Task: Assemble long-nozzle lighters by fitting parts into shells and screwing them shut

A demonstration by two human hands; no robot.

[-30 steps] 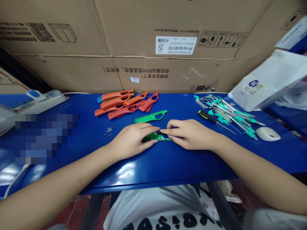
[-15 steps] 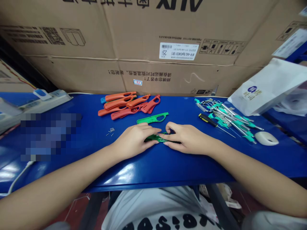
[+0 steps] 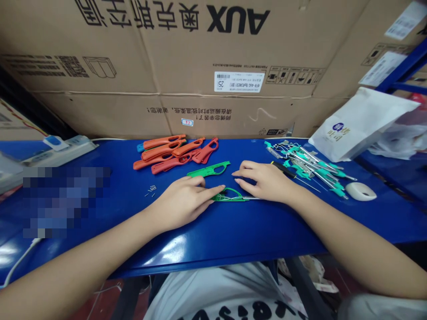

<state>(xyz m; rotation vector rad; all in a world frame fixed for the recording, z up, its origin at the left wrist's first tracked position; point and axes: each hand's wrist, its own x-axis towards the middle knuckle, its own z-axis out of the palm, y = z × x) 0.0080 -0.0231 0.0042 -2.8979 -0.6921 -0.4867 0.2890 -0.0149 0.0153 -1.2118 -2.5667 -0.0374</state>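
Gently, our left hand (image 3: 185, 198) is pinching a green lighter casing (image 3: 218, 197).
Right fingers (image 3: 243, 174) are standing parted; loosening risks shifting the metal tube (image 3: 252, 198) beside them.

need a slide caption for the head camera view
Left hand holding a green handle half, right hand open near its metal rod, another green half lying beyond.

Cardboard box (image 3: 280, 44): 12 o'clock, behind the tabletop (image 3: 247, 240), AUX print upside down
White bag (image 3: 358, 129): between 2 and 3 o'clock, purple logo
Power strip (image 3: 76, 146): 9 o'clock, blue-and-white plug (image 3: 55, 142) on it
White cable (image 3: 20, 258): 8 o'clock, curving
Rounded white object (image 3: 360, 191): just past 3 o'clock
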